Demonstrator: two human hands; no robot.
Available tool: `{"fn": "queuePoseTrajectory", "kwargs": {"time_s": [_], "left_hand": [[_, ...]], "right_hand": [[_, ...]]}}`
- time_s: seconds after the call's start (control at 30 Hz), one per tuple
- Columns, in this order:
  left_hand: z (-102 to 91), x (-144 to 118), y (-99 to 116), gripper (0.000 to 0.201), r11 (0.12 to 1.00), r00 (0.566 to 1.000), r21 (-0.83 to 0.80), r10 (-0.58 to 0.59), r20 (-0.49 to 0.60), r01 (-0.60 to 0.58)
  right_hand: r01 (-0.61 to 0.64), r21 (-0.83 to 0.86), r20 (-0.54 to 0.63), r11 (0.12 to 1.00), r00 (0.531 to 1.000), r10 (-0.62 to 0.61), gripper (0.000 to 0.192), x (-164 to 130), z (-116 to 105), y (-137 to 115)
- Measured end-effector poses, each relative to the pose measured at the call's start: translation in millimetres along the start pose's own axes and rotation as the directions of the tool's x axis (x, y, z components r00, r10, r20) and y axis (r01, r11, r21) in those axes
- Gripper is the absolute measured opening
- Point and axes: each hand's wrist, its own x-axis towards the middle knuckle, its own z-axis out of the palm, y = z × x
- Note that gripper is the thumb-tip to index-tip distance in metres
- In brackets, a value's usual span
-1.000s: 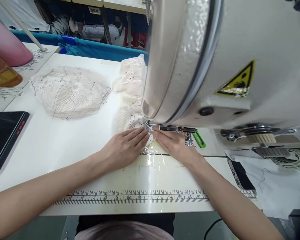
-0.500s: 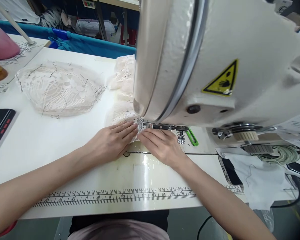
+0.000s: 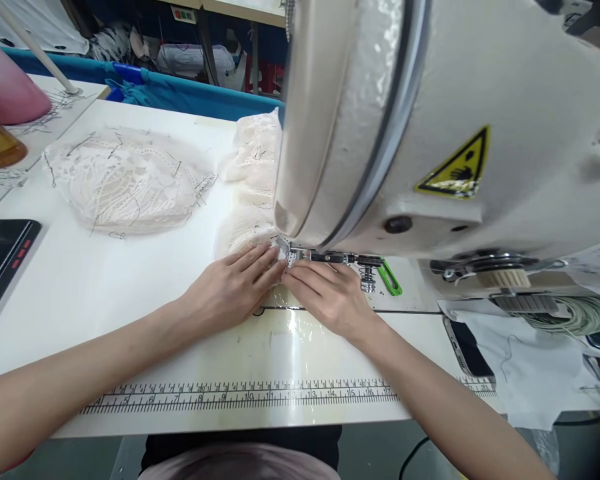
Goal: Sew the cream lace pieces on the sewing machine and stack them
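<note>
A strip of cream lace fabric (image 3: 250,223) runs from behind the sewing machine head (image 3: 350,133) to the presser foot area. My left hand (image 3: 230,287) lies flat on the lace's near end, fingers stretched out and open. Close beside it, my right hand (image 3: 330,293) rests with fingers extended toward the metal foot attachment (image 3: 333,257), its fingertips touching or almost touching the left ones. A small patch of lace shows between the fingertips and the foot. The needle is hidden behind the machine head, and both thumbs are mostly out of sight.
A lace bundle with loose threads (image 3: 130,180) lies at left, near a black device (image 3: 5,267). Thread cones (image 3: 10,80) stand farther back. A green thread snipper (image 3: 390,277) is beside the foot; a phone (image 3: 467,347) and white cloth (image 3: 525,360) are at right. A ruler (image 3: 250,395) lines the front edge.
The camera view has shifted slightly, so everything sits a little farther right. My left fingertips are a bit closer to the right hand, and less lace shows between the hands.
</note>
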Motion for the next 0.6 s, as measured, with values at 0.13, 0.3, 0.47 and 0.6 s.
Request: {"fn": "queuePoseTrajectory", "kwargs": {"time_s": [0.13,0.3,0.47,0.6], "left_hand": [[-1.1,1.8,-0.2,0.033,0.999,1.0,0.048,0.015,-0.015,-0.014],[-1.9,4.6,1.6,0.034,0.998,1.0,0.055,-0.014,-0.005,0.014],[-1.2,7.4,5.7,0.032,0.997,0.998,0.04,-0.068,0.004,0.068],[-0.3,9.0,9.0,0.032,0.995,0.997,0.078,-0.064,-0.036,0.067]], "right_hand": [[0.005,-0.013,-0.001,1.0,1.0,-0.005,0.021,0.5,-0.3,-0.4],[-0.029,-0.027,0.021,0.999,0.999,0.029,0.027,-1.3,0.4,-0.4],[-0.056,-0.022,0.057,0.998,0.997,0.057,0.031,-4.9,2.7,1.5],[-0.103,0.025,0.1,0.994,0.99,0.1,0.033,-9.0,5.6,3.3]]}}
